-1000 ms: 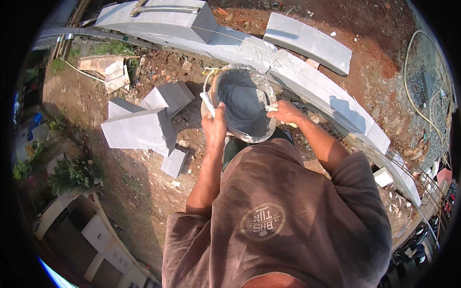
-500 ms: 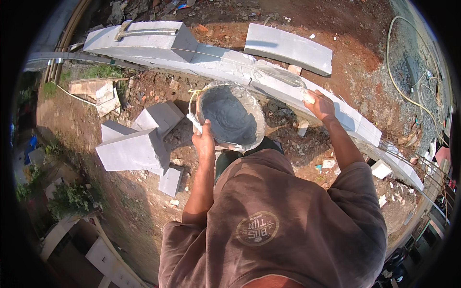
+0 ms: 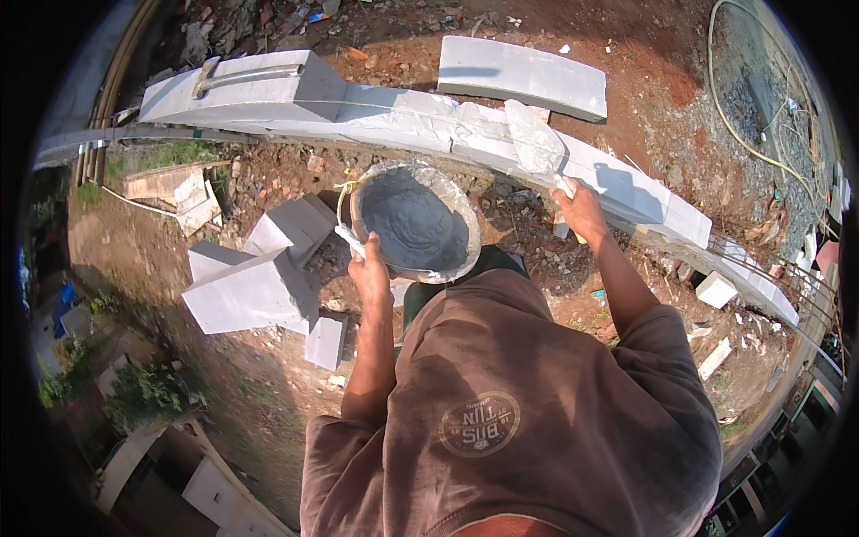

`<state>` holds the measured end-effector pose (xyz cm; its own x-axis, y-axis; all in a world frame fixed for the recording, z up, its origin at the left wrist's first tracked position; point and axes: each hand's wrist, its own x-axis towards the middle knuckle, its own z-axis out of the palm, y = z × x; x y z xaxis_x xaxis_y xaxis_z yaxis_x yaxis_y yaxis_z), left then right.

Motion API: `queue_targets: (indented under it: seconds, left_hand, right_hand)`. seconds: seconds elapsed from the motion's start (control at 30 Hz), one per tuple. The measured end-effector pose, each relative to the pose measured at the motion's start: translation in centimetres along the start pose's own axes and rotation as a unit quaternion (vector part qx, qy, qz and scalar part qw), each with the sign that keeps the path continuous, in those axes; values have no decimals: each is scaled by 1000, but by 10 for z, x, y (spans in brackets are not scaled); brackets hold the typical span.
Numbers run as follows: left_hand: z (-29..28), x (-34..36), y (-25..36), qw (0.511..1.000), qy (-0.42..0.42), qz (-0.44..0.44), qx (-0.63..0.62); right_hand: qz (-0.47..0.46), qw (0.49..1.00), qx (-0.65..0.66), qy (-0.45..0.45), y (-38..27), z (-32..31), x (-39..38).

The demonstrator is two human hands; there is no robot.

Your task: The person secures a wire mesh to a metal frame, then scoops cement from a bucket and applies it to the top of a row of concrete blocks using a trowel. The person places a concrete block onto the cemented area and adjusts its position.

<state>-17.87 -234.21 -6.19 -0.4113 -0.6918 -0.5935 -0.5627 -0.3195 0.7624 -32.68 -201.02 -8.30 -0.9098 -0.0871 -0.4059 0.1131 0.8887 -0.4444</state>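
Note:
My left hand (image 3: 371, 270) is closed around the white grip of the handle of a mortar-crusted bucket (image 3: 472, 234), tilting it against my body. Wet grey mortar (image 3: 413, 219) fills much of the bucket. Out to the right, my right hand (image 3: 583, 213) grips a trowel (image 3: 534, 141) by its pale handle. The trowel's blade looks coated in mortar and is over the row of light grey blocks (image 3: 591, 170). Along the top of that row, left of the blade, runs a patch of spread mortar (image 3: 420, 107).
A hammer (image 3: 250, 79) lies on a raised block (image 3: 268, 94) at the far left of the row. Another long block (image 3: 523, 76) rests on the soil beyond. Several loose blocks (image 3: 255, 291) are piled left of the bucket. A thin string (image 3: 367, 105) stretches along the row.
The trowel has turned from nearly edge-on to showing its broad face above the blocks. My right hand has shifted slightly nearer. The left hand keeps its hold on the bucket's handle.

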Motion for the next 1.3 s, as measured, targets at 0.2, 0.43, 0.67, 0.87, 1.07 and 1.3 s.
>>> queue_targets:
  seconds: [0.2, 0.43, 0.67, 0.87, 1.07, 1.3]
  left_hand:
    - [4, -5, 10, 998, -28, 16, 62]
    - [17, -22, 20, 988, -78, 67, 120]
    - [19, -23, 23, 997, -77, 12, 23]
    - [27, -24, 19, 997, -78, -1, -4]
    - [31, -21, 18, 997, -71, 6, 25]
    - [18, -9, 8, 998, -53, 10, 35]
  right_hand:
    - [-232, 963, -118, -71, -27, 17, -16]
    - [-156, 949, -103, -255, -77, 104, -1]
    - [-43, 899, 172, -401, -28, 50, 5]
    - [-18, 955, 137, -262, 16, -48, 15]
    - [-89, 967, -240, -10, 82, -96, 22]
    - [-33, 976, -213, 33, 100, -67, -2]
